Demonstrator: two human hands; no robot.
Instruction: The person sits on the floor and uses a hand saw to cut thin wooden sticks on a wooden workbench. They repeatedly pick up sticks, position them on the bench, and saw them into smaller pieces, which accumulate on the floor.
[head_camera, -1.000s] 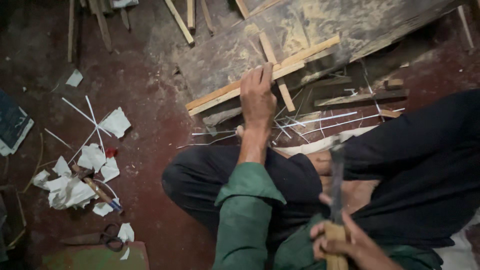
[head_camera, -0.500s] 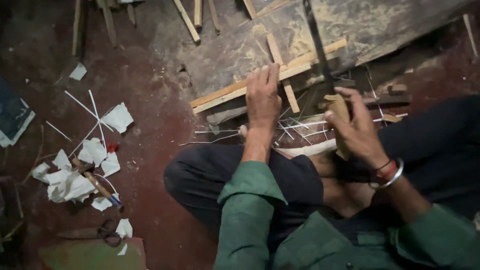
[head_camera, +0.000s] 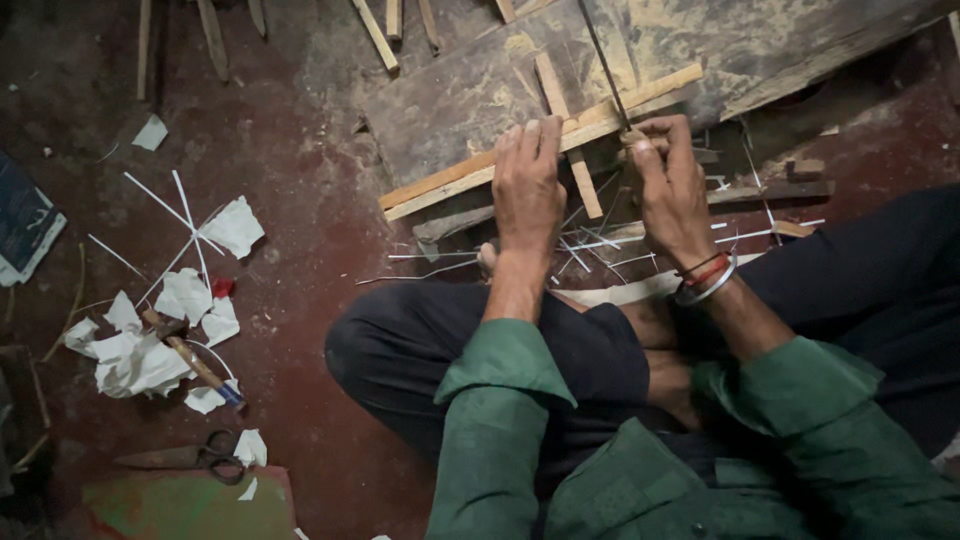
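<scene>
Left hand (head_camera: 528, 190) presses flat on the wooden strip (head_camera: 540, 145) lying across the plank (head_camera: 720, 50), right hand (head_camera: 668, 175) fist-closed around the blade (head_camera: 603, 65) handle beside it; a slipping blade could nick the nearby fingers.

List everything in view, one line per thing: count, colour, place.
long wooden strip: one, pale, across the board
blade tool: one, dark, over the strip
worn board: one, grey-brown, top
thin slivers: many, pale, before the knees
paper scraps: several, white, left floor
hammer: one, wooden handle, among scraps
scissors: one, dark, lower left
left hand: pressing the strip
right hand: gripping the tool's handle
</scene>
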